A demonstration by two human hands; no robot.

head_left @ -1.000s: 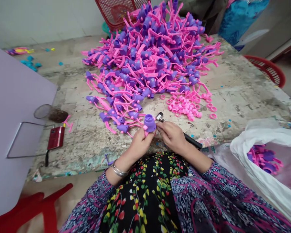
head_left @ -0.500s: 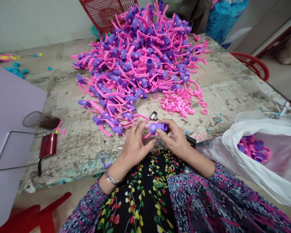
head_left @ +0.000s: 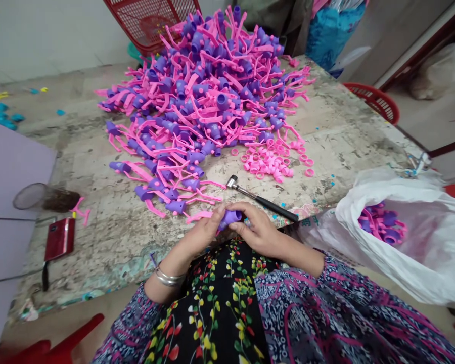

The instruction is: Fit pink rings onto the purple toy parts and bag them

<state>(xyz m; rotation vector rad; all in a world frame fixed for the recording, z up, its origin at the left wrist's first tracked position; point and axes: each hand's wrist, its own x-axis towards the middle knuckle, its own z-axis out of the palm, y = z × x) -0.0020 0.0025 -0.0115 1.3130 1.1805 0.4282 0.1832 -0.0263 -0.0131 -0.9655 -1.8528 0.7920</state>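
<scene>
The right hand (head_left: 261, 232) pinches 1 purple piece (head_left: 231, 217) near the hammer (head_left: 275, 206); the left hand (head_left: 200, 235), partly hidden, seems to pinch it too.

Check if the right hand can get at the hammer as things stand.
Likely yes: the hammer lies uncovered on the table, just beyond the right hand. That hand holds a purple part with the left hand, so it would probably need to let go first.
</scene>
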